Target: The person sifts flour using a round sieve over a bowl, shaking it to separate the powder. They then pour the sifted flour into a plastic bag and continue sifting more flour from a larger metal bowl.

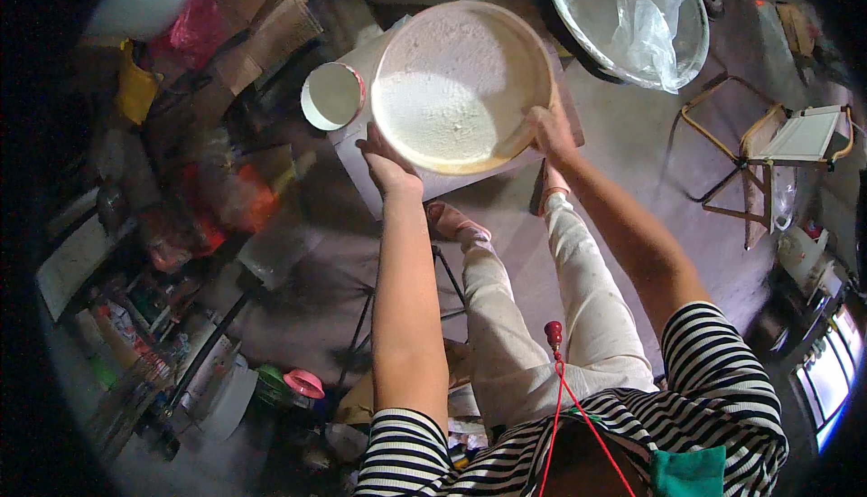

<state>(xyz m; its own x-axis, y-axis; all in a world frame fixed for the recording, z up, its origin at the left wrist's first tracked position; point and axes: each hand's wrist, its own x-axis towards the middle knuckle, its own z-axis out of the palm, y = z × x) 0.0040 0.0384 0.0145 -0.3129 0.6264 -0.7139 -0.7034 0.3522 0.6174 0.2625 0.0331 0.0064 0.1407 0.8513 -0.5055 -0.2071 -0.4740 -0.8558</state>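
Observation:
A wide round vessel (440,121) with a tan rim holds white powder, bright on its near left side and in shadow elsewhere. My right hand (552,134) grips the rim at the near right, thumb over the edge. Against the outer wall at the near left, my left hand (393,165) supports the vessel with its palm; part of its fingers is hidden. Beneath is a low, light-topped table (362,182); whether the vessel rests on it or is held just above, I cannot tell. A smaller white tub (332,96) with a red-marked rim stands left of the vessel.
A large basin (576,29) with clear plastic film (650,36) stands at the far right. A folding chair (765,151) is on the right. Cardboard (288,29), a pink bag (198,19) and clutter fill the left. Stool legs (366,314) show near my left forearm.

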